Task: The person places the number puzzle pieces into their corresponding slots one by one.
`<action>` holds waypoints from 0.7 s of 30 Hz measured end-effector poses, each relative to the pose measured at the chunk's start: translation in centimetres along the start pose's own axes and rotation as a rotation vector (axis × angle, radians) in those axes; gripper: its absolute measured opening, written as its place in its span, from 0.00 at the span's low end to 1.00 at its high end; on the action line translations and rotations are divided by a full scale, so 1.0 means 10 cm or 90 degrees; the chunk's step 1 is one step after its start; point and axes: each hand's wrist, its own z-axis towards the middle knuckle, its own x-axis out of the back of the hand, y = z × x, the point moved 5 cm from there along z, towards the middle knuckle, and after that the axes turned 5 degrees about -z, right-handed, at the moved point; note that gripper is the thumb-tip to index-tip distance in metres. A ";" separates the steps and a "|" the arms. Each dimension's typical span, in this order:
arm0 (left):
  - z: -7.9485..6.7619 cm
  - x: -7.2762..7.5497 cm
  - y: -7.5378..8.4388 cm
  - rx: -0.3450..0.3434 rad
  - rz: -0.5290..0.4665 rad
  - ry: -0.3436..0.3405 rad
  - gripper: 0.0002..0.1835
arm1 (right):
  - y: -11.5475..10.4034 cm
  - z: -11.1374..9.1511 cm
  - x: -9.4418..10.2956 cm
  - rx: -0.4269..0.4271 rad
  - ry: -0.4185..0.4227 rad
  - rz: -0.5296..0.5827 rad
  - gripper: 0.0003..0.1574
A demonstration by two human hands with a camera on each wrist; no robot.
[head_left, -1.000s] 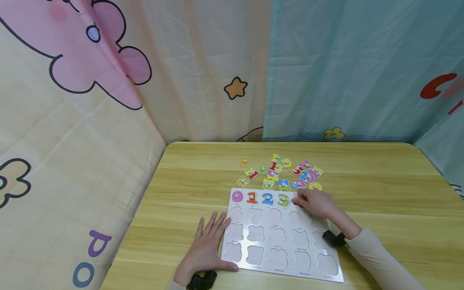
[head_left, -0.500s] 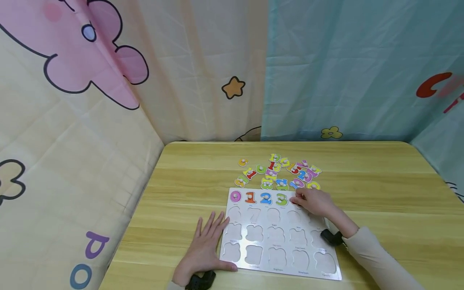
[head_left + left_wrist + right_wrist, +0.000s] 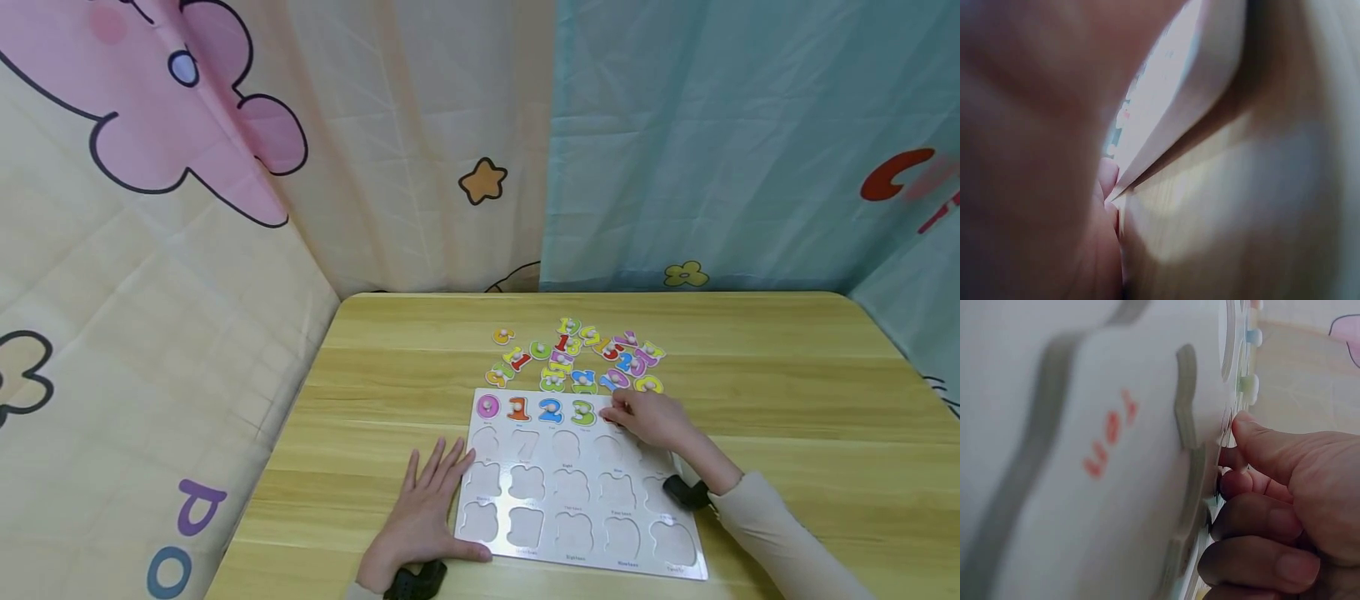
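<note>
Right grip [image 3: 651,418] pinches red number piece [image 3: 612,422], glossy white board's [image 3: 593,493] top row: likely light, stiff, knob best; left grip [image 3: 427,510] spread, board's left edge.

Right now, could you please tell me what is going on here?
A person is handling a white number board on a table. The left hand rests at its left edge, while the right hand pinches a mostly hidden piece at the top row, beside the green 3. The 0, 1 and 2 also sit in place; recesses visible below hold no pieces, and loose number pieces lie beyond the board.
</note>
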 end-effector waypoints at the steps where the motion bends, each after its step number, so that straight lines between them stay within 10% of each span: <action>1: 0.00 0.00 0.00 -0.001 0.002 0.001 0.69 | 0.00 0.00 0.00 -0.002 0.000 -0.001 0.19; 21: 0.00 0.03 0.02 0.004 -0.007 -0.010 0.69 | -0.01 0.00 -0.01 -0.021 -0.013 -0.014 0.19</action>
